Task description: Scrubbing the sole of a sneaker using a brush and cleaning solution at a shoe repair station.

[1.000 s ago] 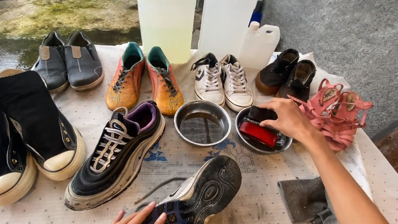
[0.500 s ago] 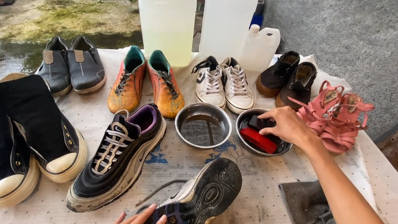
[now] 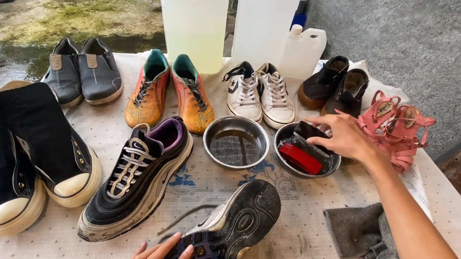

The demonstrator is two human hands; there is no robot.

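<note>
My right hand (image 3: 347, 139) reaches over the right-hand metal bowl (image 3: 288, 135), fingers curled on the black brush handle (image 3: 310, 130) that lies in it above the red brush (image 3: 300, 158); whether the grip is fully clenched I cannot tell, as the palm hides the contact; compared with a second ago, this hand has moved left from the pink sandals (image 3: 397, 129) and now sits squarely over the bowl. My left hand (image 3: 159, 258) rests open at the lower edge of view, fingers spread flat against the heel of the upturned dark sneaker (image 3: 226, 234), whose sole faces up; this hand and shoe have barely shifted, the fingers showing slightly more than before. The second metal bowl (image 3: 236, 142), holding a little liquid, stands just left of the first, unchanged; the upright matching sneaker (image 3: 136, 179) lies to the left of the upturned one, laces up. Along the far side of the counter (image 3: 297, 255) stand grey shoes (image 3: 82, 70), orange boots (image 3: 170, 93), white sneakers (image 3: 261, 95) and brown shoes (image 3: 332, 86), with large plastic jugs (image 3: 194, 17) behind; black high-tops (image 3: 17, 150) occupy the near left; a grey cloth (image 3: 371, 246) lies beneath my right forearm; all of these keep their places.
</note>
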